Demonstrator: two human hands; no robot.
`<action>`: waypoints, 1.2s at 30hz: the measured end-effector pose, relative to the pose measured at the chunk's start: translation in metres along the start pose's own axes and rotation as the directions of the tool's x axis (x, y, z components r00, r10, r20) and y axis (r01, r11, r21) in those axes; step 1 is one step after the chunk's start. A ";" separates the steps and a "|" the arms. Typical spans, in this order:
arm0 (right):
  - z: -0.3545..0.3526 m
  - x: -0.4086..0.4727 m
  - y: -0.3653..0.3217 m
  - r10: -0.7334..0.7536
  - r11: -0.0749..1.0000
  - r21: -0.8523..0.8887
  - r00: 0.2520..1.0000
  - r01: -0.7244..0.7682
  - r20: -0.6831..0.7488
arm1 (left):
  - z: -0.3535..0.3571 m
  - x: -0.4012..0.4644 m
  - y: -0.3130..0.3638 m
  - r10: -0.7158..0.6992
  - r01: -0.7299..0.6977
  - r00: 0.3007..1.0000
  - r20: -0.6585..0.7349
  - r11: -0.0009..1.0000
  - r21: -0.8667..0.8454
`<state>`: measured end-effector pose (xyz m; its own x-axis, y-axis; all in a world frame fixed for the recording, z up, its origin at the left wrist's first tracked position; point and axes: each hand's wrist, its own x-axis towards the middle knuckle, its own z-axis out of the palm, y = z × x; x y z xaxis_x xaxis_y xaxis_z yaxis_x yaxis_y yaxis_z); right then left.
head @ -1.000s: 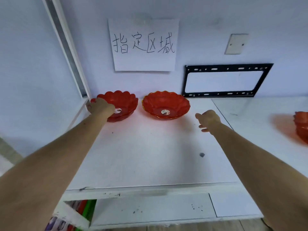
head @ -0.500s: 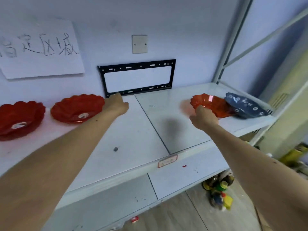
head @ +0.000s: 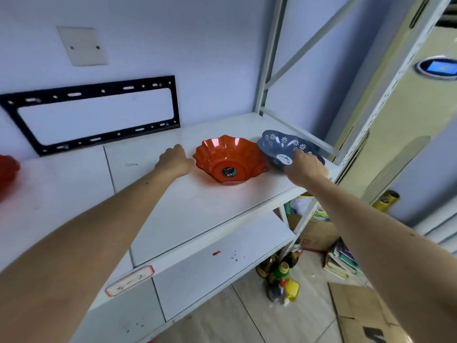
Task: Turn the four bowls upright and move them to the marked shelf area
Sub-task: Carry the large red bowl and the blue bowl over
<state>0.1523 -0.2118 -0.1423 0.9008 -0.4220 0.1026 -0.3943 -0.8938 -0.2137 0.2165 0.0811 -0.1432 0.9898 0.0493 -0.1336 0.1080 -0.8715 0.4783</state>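
Observation:
An orange scalloped bowl point(head: 228, 159) stands upright on the white shelf point(head: 197, 206), right of centre. Just right of it a blue bowl with white flowers point(head: 280, 147) is tilted up, its inside facing me. My right hand point(head: 305, 168) grips the blue bowl's near rim. My left hand point(head: 173, 160) lies on the shelf right beside the orange bowl's left rim, with its fingers curled and hidden behind the back of the hand. Part of a red bowl point(head: 7, 174) shows at the far left edge.
A black metal frame point(head: 99, 95) is fixed to the back wall. The rack's upright post point(head: 267, 70) and diagonal brace stand just behind the blue bowl. Bottles point(head: 282, 283), books and cardboard lie on the floor below right. A lower shelf board sits underneath.
My view swung right, away from the paper sign and two red bowls. My right hand left the orange bowl, which now sits upright, and took the blue bowl. My left hand moved right.

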 end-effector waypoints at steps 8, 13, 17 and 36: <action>0.016 0.069 0.056 0.070 0.997 0.030 0.993 -0.073 0.095 | 0.039 0.024 0.049 -0.169 0.171 0.984 0.048 0.984 -0.053; 0.037 0.107 0.084 0.080 0.986 0.124 0.971 -0.110 0.227 | 0.066 0.019 0.055 -0.308 0.304 0.951 0.001 0.938 -0.164; 0.048 0.120 0.095 0.082 0.962 0.229 0.959 -0.147 0.271 | 0.079 0.017 0.057 -0.399 0.370 0.912 -0.100 0.902 -0.222; 0.042 0.142 0.081 0.243 0.391 0.744 0.840 -0.542 0.485 | 0.073 0.002 0.043 -0.468 0.365 0.871 -0.149 0.821 -0.439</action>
<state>0.2556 -0.3378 -0.1863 0.7490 -0.4982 -0.4368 -0.5075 -0.0076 -0.8616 0.2163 0.0082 -0.1858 0.8257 0.5233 -0.2105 0.4910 -0.4830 0.7250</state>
